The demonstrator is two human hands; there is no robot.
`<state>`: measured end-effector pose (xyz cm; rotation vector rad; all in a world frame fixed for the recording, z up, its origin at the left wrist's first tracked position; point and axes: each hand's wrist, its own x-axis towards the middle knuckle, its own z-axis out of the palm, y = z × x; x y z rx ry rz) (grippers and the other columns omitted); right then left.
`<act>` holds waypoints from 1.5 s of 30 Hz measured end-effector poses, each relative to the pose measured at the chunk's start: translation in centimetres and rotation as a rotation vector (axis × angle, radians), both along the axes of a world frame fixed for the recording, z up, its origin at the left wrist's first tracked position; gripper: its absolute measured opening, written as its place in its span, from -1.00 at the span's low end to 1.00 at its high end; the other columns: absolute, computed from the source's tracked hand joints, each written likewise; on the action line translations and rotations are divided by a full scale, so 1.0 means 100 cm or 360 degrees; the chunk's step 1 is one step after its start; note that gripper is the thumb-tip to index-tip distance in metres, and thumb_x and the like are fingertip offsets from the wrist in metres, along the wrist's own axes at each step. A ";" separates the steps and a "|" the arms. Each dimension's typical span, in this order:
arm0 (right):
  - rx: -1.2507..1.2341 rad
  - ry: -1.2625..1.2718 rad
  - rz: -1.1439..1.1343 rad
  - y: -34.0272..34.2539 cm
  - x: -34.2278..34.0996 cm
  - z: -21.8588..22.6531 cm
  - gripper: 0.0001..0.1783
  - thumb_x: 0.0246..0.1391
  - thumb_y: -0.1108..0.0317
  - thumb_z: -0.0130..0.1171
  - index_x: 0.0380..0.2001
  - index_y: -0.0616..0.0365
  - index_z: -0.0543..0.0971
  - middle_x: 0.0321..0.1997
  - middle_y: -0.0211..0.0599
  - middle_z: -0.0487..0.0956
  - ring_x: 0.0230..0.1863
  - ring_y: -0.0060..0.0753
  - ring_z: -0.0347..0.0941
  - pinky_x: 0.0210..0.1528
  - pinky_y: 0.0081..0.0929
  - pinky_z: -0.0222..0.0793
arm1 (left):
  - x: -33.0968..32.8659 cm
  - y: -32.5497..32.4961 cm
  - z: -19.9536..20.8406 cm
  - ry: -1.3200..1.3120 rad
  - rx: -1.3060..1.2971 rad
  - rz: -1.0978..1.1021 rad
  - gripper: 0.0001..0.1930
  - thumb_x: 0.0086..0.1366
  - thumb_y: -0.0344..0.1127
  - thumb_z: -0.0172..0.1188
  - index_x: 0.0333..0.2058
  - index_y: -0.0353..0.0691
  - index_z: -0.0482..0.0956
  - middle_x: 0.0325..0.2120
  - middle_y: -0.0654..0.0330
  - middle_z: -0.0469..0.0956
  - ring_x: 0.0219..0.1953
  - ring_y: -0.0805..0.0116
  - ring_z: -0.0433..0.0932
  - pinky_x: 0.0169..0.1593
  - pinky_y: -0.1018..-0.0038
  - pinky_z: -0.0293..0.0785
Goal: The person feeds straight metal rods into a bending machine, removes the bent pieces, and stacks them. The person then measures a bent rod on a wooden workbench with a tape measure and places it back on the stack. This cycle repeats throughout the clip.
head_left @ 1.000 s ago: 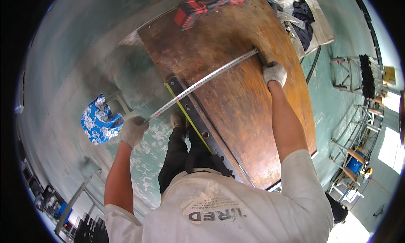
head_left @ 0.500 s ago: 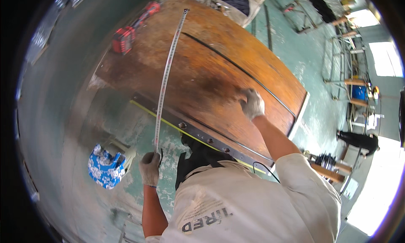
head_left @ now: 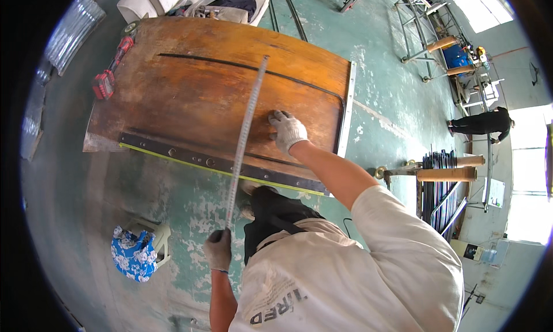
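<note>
A large rusty brown metal plate (head_left: 190, 96) lies flat in front of me, with a dark bolted bar (head_left: 219, 162) along its near edge. A long steel tape measure (head_left: 245, 136) runs from its far middle back toward me. My left hand (head_left: 218, 248), in a grey glove, grips the near end of the tape over the green floor. My right hand (head_left: 287, 130), in a white glove, rests flat on the plate just right of the tape, fingers spread.
A red power tool (head_left: 109, 73) lies at the plate's left edge. A blue patterned cloth on a small stool (head_left: 135, 251) sits to my left. Metal racks and rods (head_left: 443, 182) stand right. A person (head_left: 481, 123) bends at the far right.
The view has turned, so the plate now lies more squarely ahead. The tape still runs from my left hand across the plate. My right hand stays flat on the plate beside it.
</note>
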<state>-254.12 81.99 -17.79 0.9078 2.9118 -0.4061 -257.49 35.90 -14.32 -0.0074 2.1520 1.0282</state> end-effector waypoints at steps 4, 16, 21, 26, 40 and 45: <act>-0.0016 -0.0128 0.0172 0.027 0.010 -0.013 -0.31 0.34 0.11 0.44 0.48 -0.02 0.60 0.72 -0.18 0.40 0.70 0.10 0.29 0.65 -0.10 0.41 | 0.064 0.008 -0.013 -0.0056 -0.0053 0.0024 -0.62 0.44 -0.12 0.49 -0.17 -0.44 0.84 -0.44 0.00 0.79 -0.37 0.41 0.66 -0.17 0.26 0.61; 0.0045 0.0472 -0.0407 0.196 0.196 -0.009 -0.60 0.12 0.22 0.56 0.03 0.02 0.81 0.13 -0.08 0.76 0.26 0.15 0.61 0.36 0.04 0.54 | 0.196 0.099 0.002 0.0003 -0.0456 -0.0183 -0.61 0.47 0.01 0.46 -0.16 -0.28 0.87 -0.32 -0.09 0.83 -0.20 -0.16 0.85 -0.14 0.08 0.65; 0.0032 0.0503 -0.0270 0.262 0.206 0.003 -0.40 0.08 0.19 0.59 0.20 0.02 0.74 0.12 -0.03 0.76 0.24 0.17 0.63 0.32 0.07 0.56 | 0.250 0.163 -0.007 -0.0008 -0.0403 0.0076 -0.64 0.44 -0.07 0.51 -0.19 -0.34 0.86 -0.37 -0.10 0.82 -0.32 0.02 0.86 -0.21 0.17 0.65; -0.0036 0.0514 -0.0089 0.291 0.194 -0.003 -0.34 0.07 0.17 0.61 0.25 0.08 0.71 0.09 -0.04 0.78 0.15 0.16 0.69 0.27 0.08 0.60 | 0.289 0.182 -0.005 -0.0022 -0.0372 0.0183 -0.65 0.43 -0.08 0.53 -0.21 -0.35 0.87 -0.40 -0.08 0.82 -0.36 0.12 0.84 -0.22 0.22 0.64; -0.0009 0.0427 0.0196 0.313 0.173 -0.014 -0.54 0.13 0.26 0.46 0.12 -0.01 0.85 0.04 0.05 0.78 0.15 0.20 0.71 0.32 0.02 0.59 | 0.297 0.173 -0.020 -0.0045 -0.0468 0.0104 -0.62 0.39 -0.02 0.52 -0.27 -0.30 0.83 -0.39 -0.13 0.77 -0.29 -0.14 0.81 -0.19 0.13 0.65; -0.0077 0.0487 0.0143 0.314 0.173 -0.026 -0.58 0.14 0.28 0.48 0.08 0.08 0.87 -0.04 0.06 0.79 0.06 0.20 0.73 0.25 0.05 0.61 | 0.285 0.172 -0.016 -0.0028 -0.0531 0.0019 -0.61 0.41 0.00 0.50 -0.22 -0.30 0.87 -0.41 -0.05 0.80 -0.36 0.12 0.78 -0.17 0.17 0.64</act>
